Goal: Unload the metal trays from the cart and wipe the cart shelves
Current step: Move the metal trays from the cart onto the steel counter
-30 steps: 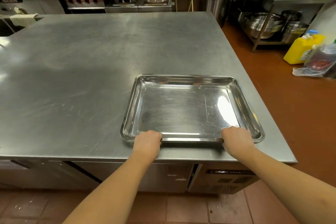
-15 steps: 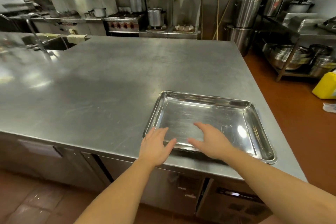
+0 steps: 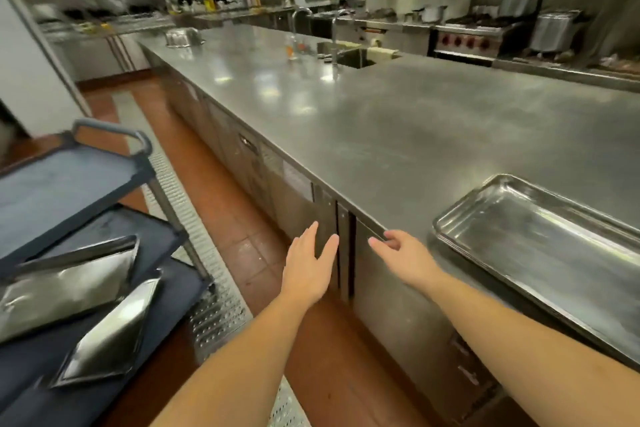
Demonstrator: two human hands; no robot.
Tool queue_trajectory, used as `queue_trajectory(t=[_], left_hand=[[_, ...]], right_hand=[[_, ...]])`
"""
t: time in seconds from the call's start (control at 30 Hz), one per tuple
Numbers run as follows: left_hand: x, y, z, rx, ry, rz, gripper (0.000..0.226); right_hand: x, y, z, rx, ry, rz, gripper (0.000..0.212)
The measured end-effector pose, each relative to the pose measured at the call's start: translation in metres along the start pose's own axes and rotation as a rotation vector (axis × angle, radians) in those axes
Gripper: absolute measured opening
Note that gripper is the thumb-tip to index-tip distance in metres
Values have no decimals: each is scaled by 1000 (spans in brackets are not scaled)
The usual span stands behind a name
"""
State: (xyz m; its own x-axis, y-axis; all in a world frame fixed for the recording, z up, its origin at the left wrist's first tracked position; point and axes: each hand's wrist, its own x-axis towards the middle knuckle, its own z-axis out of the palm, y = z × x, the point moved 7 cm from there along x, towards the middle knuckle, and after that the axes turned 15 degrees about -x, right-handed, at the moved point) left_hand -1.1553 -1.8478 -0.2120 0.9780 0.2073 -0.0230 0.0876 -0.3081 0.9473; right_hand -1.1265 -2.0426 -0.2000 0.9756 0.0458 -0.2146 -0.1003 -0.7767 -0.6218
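A shiny metal tray (image 3: 550, 253) lies on the steel counter (image 3: 398, 135) at the right, near its front edge. A dark blue cart (image 3: 65, 180) stands at the lower left; its lower shelf carries two metal trays, one (image 3: 62, 284) behind and one (image 3: 110, 336) nearer me, both blurred. My left hand (image 3: 308, 267) hovers in front of the counter's cabinet doors, fingers straight, holding nothing. My right hand (image 3: 401, 256) is just left of the tray by the counter edge, fingers loose and empty.
A perforated floor drain grate (image 3: 214, 308) runs between the cart and the counter over red tiles. A sink with a tap (image 3: 349, 52) and a metal bowl (image 3: 181, 36) sit far along the counter. Stoves and large pots (image 3: 554, 29) line the back wall.
Both hands let go of the tray and drew back off the counter. My view swung left, bringing the cart and its two trays into sight.
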Motion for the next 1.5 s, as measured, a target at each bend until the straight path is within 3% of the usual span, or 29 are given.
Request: queue_trajectory(t=[0.3, 0.53, 0.67, 0.83, 1.1, 1.5], left_hand=[[-79, -83, -230, -29, 428, -178, 67], [-140, -143, -357, -31, 575, -275, 66], [-150, -165, -407, -37, 615, -274, 52], [-150, -197, -442, -68, 629, -349, 61], [-123, -217, -458, -37, 640, -388, 56], [25, -182, -460, 7, 636, -406, 59]], right_hand=[[-31, -187, 175, -72, -339, -333, 65], [-81, -295, 298, -183, -505, -518, 61], [-91, -325, 348, -305, -530, -584, 66], [-86, -349, 381, -395, -520, -606, 64], [-53, -369, 415, -418, -568, -616, 62], [77, -432, 397, -420, -620, -742, 52]])
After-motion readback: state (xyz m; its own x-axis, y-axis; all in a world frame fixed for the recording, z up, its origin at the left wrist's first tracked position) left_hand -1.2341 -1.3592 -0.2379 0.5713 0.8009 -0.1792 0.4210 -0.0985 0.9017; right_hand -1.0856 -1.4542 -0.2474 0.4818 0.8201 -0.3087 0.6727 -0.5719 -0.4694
